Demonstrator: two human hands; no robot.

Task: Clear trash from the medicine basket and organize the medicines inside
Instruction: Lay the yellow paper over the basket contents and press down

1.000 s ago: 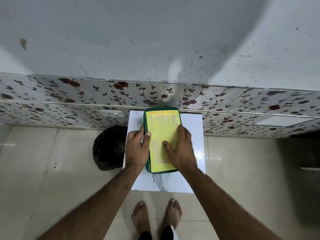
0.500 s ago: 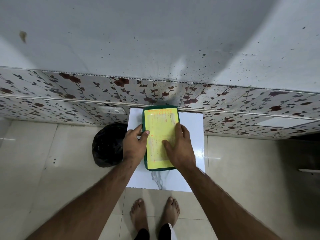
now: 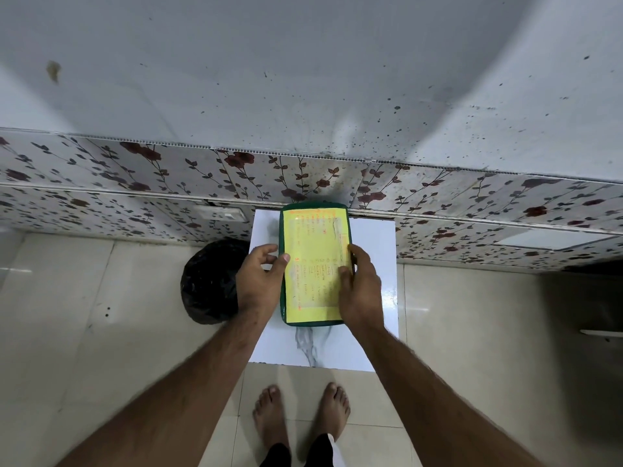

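Observation:
A green medicine basket [image 3: 282,230] stands on a small white marble-patterned table [image 3: 374,298]. A yellow sheet with red writing [image 3: 312,257] lies flat over its top and hides everything inside. My left hand [image 3: 259,281] rests against the basket's left side, thumb on the sheet's left edge. My right hand [image 3: 360,288] lies on the right side, fingers over the sheet's right edge and thumb pressing on the sheet. Both hands hold the basket from the sides.
A black trash bag [image 3: 209,281] sits on the floor just left of the table. A flower-patterned panel [image 3: 135,183] and a grey wall run behind the table. My bare feet [image 3: 300,419] stand on beige floor tiles below the table.
My right hand has slid from the middle of the sheet to its right edge. My left hand has shifted slightly outward on the left edge. The basket stays in place.

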